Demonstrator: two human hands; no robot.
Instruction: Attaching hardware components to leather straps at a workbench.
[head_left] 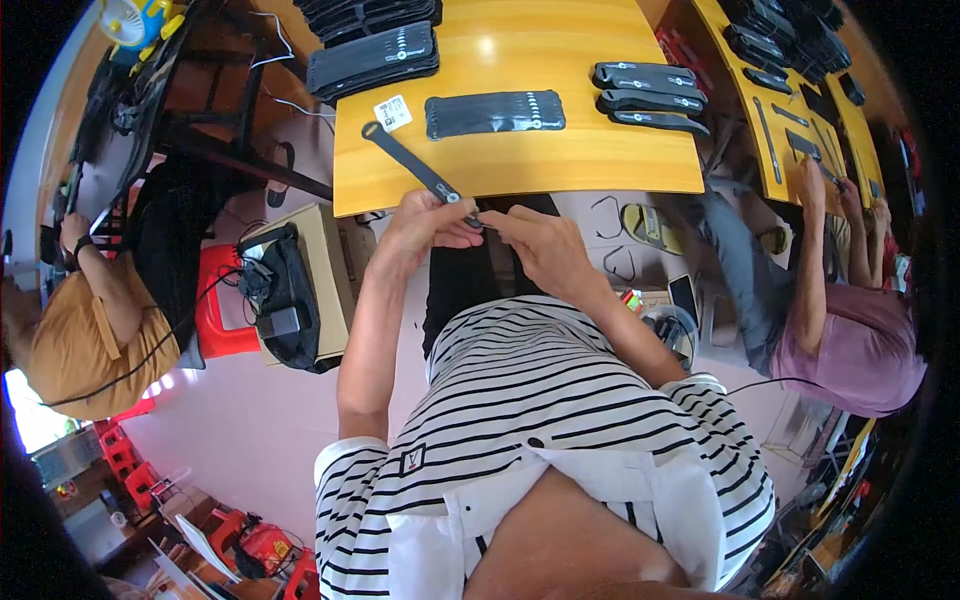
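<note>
A long black strap (410,165) with a slotted, rounded far end slants over the near edge of the yellow table. My left hand (422,226) is closed on its lower part, thumb on top. At its near end, the fingertips of my right hand (543,248) pinch the strap close to my left fingers; the very tip is partly hidden. Beyond the hands lies a flat row of black straps (495,115) side by side. A small white printed label (393,112) lies left of it, near the held strap's slotted end.
The yellow table (600,165) carries stacked black straps (372,60) at far left and folded strap bundles (652,93) at right. A cardboard box (330,285) with a black bag stands on the floor at left, beside a red stool (215,300). People sit on both sides.
</note>
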